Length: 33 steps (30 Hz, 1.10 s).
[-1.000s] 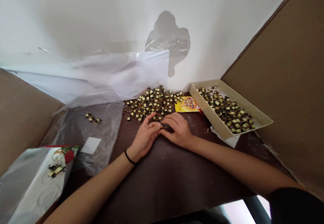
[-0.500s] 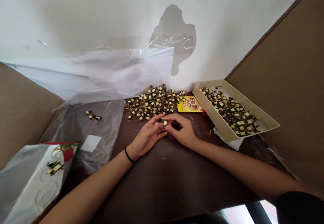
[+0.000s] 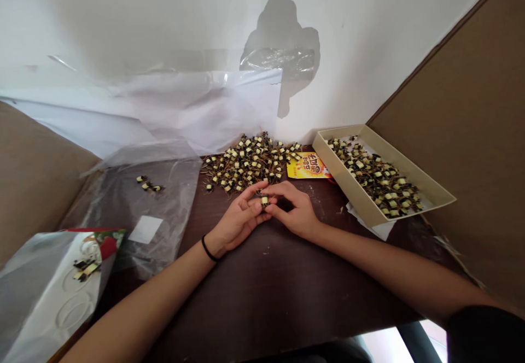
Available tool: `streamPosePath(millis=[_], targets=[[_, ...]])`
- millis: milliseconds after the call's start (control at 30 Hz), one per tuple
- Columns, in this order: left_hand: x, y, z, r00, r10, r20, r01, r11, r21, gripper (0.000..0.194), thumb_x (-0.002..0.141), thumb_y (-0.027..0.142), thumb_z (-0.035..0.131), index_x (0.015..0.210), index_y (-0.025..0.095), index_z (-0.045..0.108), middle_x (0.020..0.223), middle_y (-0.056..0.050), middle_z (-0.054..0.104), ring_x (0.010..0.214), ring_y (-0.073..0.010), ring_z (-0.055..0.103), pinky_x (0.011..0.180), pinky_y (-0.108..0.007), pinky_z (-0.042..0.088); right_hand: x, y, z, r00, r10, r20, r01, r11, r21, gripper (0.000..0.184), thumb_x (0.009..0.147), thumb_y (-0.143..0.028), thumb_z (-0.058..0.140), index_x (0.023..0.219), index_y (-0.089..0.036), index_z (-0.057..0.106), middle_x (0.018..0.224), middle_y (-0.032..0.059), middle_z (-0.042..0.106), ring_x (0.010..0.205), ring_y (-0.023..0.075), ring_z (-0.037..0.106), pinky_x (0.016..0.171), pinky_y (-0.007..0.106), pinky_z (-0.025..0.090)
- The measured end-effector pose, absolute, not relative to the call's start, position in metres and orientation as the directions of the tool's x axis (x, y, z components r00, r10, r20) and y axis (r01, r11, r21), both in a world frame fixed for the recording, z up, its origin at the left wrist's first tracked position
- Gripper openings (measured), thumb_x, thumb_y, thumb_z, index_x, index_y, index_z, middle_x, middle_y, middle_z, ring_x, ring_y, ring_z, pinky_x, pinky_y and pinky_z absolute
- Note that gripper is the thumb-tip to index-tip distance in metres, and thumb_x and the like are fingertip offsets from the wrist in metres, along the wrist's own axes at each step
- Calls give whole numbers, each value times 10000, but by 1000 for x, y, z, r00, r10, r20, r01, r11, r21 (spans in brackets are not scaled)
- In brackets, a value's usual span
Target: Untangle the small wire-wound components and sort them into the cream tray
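Note:
A small wire-wound coil (image 3: 264,201) with a yellow-taped body, black ends and thin leads is held between my hands above the dark table. My left hand (image 3: 240,218), a black band at its wrist, has its thumb and fingertips against the coil's left side. From the right, my right hand (image 3: 297,212) pinches at the coil's leads with thumb and index finger. The exact contact of the fingertips is too small to make out. Just beyond both hands lies a heap of similar coils (image 3: 250,163).
A cream box (image 3: 353,191) of coils stands at the right, beside a yellow packet (image 3: 307,166). On the left, a clear plastic bag (image 3: 172,210) has a few coils on it, and a printed bag (image 3: 45,308) bears several more. White wall and brown side panels enclose the table.
The coil has shifted slightly to the left between my fingers, and my left thumb now lies against it. Both hands stay in nearly the same place; the view has tilted a little.

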State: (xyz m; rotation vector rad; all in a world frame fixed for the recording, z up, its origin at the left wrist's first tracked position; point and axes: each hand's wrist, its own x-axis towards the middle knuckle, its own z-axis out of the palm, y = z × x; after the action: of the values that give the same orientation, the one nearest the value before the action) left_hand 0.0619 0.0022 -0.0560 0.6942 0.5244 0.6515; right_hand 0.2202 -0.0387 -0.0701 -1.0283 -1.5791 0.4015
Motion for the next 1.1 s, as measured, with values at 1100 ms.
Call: streamPosePath(millis=[1100], targets=[[70, -2, -66, 519, 822, -233, -408, 478, 778, 327, 666, 209, 798, 989, 208, 746, 981, -45, 724, 837, -107, 631, 804, -238, 503, 220, -37, -71, 65, 735, 674, 575, 525, -628, 126, 837, -217, 631, 943, -237, 697, 880, 34, 734, 848, 194, 653, 782, 388, 511]])
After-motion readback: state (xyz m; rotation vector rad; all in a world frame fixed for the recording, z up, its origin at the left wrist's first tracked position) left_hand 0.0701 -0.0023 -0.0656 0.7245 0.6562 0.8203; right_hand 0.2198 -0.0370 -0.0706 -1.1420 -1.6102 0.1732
